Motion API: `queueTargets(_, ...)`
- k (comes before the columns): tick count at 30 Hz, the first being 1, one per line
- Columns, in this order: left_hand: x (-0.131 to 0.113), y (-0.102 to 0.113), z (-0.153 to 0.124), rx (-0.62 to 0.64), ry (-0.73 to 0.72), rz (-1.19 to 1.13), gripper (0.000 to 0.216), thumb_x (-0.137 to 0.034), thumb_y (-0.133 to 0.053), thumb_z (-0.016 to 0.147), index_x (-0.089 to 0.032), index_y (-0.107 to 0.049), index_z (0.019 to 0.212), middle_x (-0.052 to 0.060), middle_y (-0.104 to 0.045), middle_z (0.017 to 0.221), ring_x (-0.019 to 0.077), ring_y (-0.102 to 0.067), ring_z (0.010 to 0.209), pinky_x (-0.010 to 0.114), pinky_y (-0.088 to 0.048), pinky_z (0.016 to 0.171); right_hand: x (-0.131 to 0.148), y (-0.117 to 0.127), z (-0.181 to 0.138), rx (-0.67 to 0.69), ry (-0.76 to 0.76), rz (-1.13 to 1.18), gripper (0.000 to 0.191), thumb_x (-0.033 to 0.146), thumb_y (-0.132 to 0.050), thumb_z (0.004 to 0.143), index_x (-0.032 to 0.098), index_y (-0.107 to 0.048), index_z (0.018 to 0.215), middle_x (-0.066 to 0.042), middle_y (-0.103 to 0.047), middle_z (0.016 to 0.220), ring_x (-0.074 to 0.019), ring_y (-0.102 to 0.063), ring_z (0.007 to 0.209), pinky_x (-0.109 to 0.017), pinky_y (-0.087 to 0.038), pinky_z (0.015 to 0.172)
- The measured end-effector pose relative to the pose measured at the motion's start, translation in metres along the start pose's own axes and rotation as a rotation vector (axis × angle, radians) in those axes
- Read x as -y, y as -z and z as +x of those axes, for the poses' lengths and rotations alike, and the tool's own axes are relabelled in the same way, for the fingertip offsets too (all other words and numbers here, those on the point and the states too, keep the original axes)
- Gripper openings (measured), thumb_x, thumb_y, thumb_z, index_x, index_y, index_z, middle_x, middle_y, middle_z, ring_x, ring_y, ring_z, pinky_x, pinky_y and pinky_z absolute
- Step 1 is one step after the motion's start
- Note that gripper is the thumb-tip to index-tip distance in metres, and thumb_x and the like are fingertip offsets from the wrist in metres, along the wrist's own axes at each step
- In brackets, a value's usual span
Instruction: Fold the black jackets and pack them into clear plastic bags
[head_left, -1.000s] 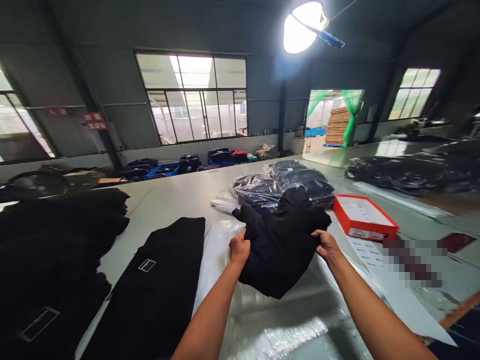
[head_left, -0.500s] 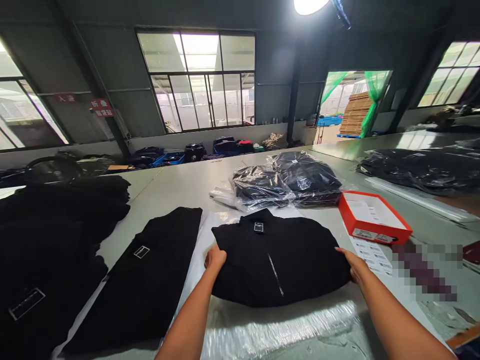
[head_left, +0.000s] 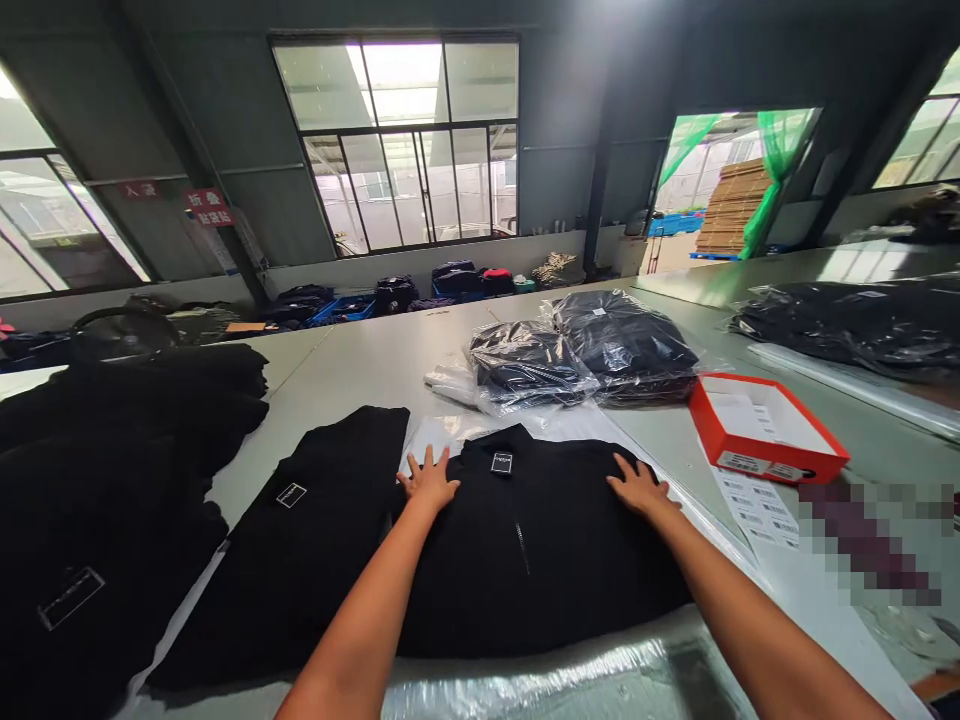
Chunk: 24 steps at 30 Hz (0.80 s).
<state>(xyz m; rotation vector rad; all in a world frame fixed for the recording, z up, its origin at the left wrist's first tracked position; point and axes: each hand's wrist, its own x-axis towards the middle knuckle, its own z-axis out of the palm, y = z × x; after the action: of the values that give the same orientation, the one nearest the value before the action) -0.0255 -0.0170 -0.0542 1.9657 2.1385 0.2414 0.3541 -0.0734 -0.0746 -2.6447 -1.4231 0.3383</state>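
In front of me a black jacket with a collar, a square neck tag and a short zip lies spread on clear plastic bags. My left hand rests on its left shoulder edge, fingers spread. On the right shoulder lies my right hand, its fingers also apart. Neither hand grips the cloth. Just left of the jacket is another folded black garment with a square label, partly touching it. Farther left rises a heap of black garments.
Behind the jacket sit bagged black garments. An orange-red box of paper slips stands at the right, with barcode label sheets beside it. More bagged garments lie at the far right, near a plastic roll.
Both hands have moved from the jacket's side edges up to its shoulders and let go, fingers now spread. The jacket lies flatter and reaches nearer to me. The view has shifted slightly.
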Motion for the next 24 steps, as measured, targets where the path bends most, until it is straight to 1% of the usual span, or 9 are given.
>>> queueTargets(3, -0.009, -0.029, -0.008, 0.193, -0.11, 0.015, 0.068, -0.063, -0.049, 0.074, -0.05, -0.026, 0.137, -0.006, -0.009, 0.154, 0.0452, 0.005, 0.136, 0.079, -0.007, 0.09, 0.012, -0.013, -0.015, 0.061, -0.004, -0.073, 0.059, 0.062, -0.027, 0.083, 0.046, -0.023, 0.14, 0.003, -0.007, 0.154, -0.0457, -0.007, 0.135, -0.067, -0.016, 0.098)
queueTargets(5, -0.007, -0.05, -0.014, 0.29, -0.087, -0.002, 0.069, -0.07, -0.041, 0.074, -0.051, -0.023, 0.137, -0.005, -0.011, 0.154, 0.047, 0.005, 0.135, 0.081, -0.005, 0.086, 0.012, -0.022, -0.025, 0.077, -0.006, -0.117, 0.059, 0.063, -0.027, 0.083, 0.048, -0.021, 0.14, 0.005, -0.005, 0.154, -0.0449, -0.003, 0.135, -0.065, -0.013, 0.1)
queueTargets(8, 0.003, -0.071, -0.021, 0.327, -0.085, 0.003, 0.072, -0.072, -0.041, 0.072, -0.051, -0.021, 0.138, -0.004, -0.014, 0.153, 0.0478, 0.005, 0.134, 0.082, -0.006, 0.085, 0.003, -0.034, -0.04, 0.049, -0.039, -0.146, 0.06, 0.064, -0.026, 0.083, 0.048, -0.019, 0.14, 0.004, -0.006, 0.154, -0.0442, -0.007, 0.135, -0.064, -0.014, 0.1)
queueTargets(10, 0.007, -0.071, -0.023, 0.363, -0.104, 0.005, 0.072, -0.071, -0.046, 0.07, -0.053, -0.024, 0.136, -0.004, -0.016, 0.153, 0.0493, 0.002, 0.134, 0.082, -0.009, 0.084, -0.005, -0.039, -0.048, 0.026, -0.039, -0.159, 0.06, 0.064, -0.026, 0.083, 0.048, -0.02, 0.14, 0.004, -0.008, 0.154, -0.0434, -0.009, 0.135, -0.063, -0.015, 0.1)
queueTargets(13, -0.005, -0.057, -0.021, 0.432, -0.084, 0.058, 0.071, -0.064, -0.059, 0.063, -0.047, -0.042, 0.13, 0.003, -0.028, 0.149, 0.0531, -0.01, 0.131, 0.081, -0.016, 0.084, -0.009, -0.039, -0.053, 0.057, -0.054, -0.153, 0.059, 0.062, -0.029, 0.082, 0.046, -0.027, 0.139, 0.003, -0.012, 0.153, -0.0444, -0.01, 0.134, -0.065, -0.015, 0.099)
queueTargets(16, -0.041, -0.04, -0.02, 0.276, -0.063, 0.142, 0.056, -0.047, -0.063, 0.068, -0.028, -0.057, 0.121, 0.015, -0.042, 0.137, 0.0476, -0.027, 0.128, 0.075, -0.018, 0.092, 0.005, -0.028, -0.047, 0.066, -0.057, -0.138, 0.059, 0.059, -0.035, 0.081, 0.04, -0.036, 0.136, -0.001, -0.014, 0.153, -0.0455, -0.005, 0.135, -0.068, -0.011, 0.098)
queueTargets(19, -0.08, -0.043, -0.021, 0.053, -0.237, 0.064, 0.054, -0.041, -0.053, 0.078, -0.024, -0.048, 0.129, 0.013, -0.032, 0.145, 0.0364, -0.02, 0.135, 0.063, -0.018, 0.103, 0.025, -0.02, -0.035, 0.0, 0.139, -0.155, 0.06, 0.06, -0.034, 0.082, 0.04, -0.033, 0.138, 0.001, -0.009, 0.154, -0.0404, 0.004, 0.137, -0.067, -0.002, 0.101)
queueTargets(22, -0.098, -0.068, -0.024, 0.145, -0.334, -0.001, 0.068, -0.054, -0.048, 0.079, -0.031, -0.03, 0.141, 0.005, -0.013, 0.154, 0.0365, -0.005, 0.138, 0.063, -0.014, 0.105, 0.035, -0.022, -0.024, 0.045, 0.273, -0.166, 0.06, 0.062, -0.031, 0.083, 0.044, -0.026, 0.14, 0.005, -0.008, 0.154, -0.0381, 0.008, 0.137, -0.066, 0.005, 0.101)
queueTargets(24, -0.097, -0.09, -0.026, 0.216, -0.329, 0.036, 0.071, -0.062, -0.04, 0.08, -0.031, -0.025, 0.143, 0.003, -0.012, 0.154, 0.0363, -0.002, 0.139, 0.063, -0.007, 0.106, 0.031, -0.029, -0.021, 0.075, 0.288, -0.165, 0.06, 0.063, -0.028, 0.084, 0.044, -0.024, 0.14, 0.005, -0.009, 0.154, -0.0378, 0.006, 0.137, -0.066, 0.005, 0.101)
